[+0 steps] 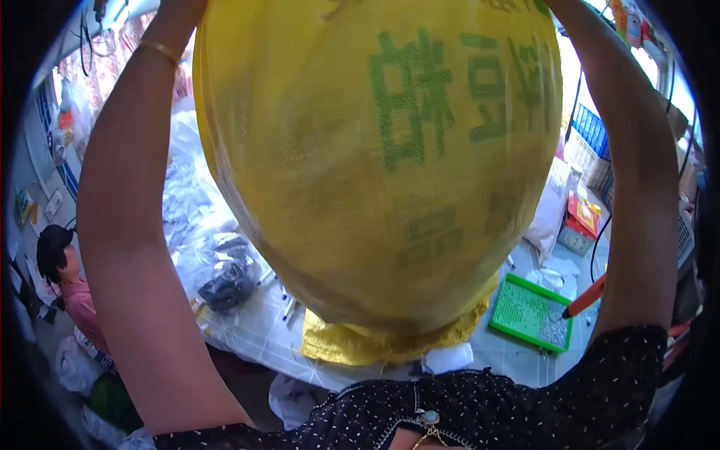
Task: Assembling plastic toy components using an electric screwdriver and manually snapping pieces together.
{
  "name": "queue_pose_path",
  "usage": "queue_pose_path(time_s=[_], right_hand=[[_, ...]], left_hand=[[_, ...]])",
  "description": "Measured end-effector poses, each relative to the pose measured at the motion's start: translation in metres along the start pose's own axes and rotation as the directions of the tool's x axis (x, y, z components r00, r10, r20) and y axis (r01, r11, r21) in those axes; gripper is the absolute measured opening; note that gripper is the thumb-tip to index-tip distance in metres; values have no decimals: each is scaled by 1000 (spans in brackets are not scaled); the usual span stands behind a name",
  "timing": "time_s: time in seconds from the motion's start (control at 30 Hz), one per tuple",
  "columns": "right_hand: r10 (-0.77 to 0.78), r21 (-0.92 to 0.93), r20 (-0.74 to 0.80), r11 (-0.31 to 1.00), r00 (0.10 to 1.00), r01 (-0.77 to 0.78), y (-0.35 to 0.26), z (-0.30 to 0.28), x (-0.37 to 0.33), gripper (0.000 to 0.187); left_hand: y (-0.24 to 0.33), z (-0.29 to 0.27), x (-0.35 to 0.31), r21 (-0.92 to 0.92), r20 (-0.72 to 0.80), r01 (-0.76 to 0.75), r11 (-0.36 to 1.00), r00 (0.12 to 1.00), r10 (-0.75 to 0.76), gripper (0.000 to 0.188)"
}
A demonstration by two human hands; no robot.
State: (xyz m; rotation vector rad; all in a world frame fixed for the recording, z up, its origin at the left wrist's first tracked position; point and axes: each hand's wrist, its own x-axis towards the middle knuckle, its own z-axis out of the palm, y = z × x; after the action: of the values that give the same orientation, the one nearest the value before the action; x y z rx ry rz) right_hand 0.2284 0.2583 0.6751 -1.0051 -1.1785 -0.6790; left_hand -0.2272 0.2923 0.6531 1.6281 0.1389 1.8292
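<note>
A large, full yellow woven sack [322, 172] with green printing fills the middle of the head view, bulging above the table. My arms reach up on both sides of it. At its upper left edge is my left hand [184, 10], and at its upper right edge my right hand [555, 3]. Both appear to hold the sack, though the picture's top edge cuts off most of the fingers. Below the sack, crumpled yellow woven material [337, 341] lies at the table's near edge; whether it belongs to the same sack I cannot tell.
On the table [259, 337], a green tray [529, 311] of small pieces lies at the right, near a red-topped box [581, 225] and a blue basket [590, 131]. Clear bags of white pieces [191, 187] and a dark bundle [225, 277] lie left. Another person [71, 281] is at far left.
</note>
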Motion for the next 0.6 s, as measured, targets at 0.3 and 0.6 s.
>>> queue_pose_path(time_s=[0.3, 0.6], right_hand=[[117, 115, 796, 934, 593, -338, 18, -61, -118, 60], [330, 291, 698, 680, 635, -673, -11, 35, -142, 43]], left_hand=[[-40, -73, -169, 478, 165, 451, 754, 797, -581, 60], [-44, -49, -137, 319, -62, 300, 899, 953, -296, 57]])
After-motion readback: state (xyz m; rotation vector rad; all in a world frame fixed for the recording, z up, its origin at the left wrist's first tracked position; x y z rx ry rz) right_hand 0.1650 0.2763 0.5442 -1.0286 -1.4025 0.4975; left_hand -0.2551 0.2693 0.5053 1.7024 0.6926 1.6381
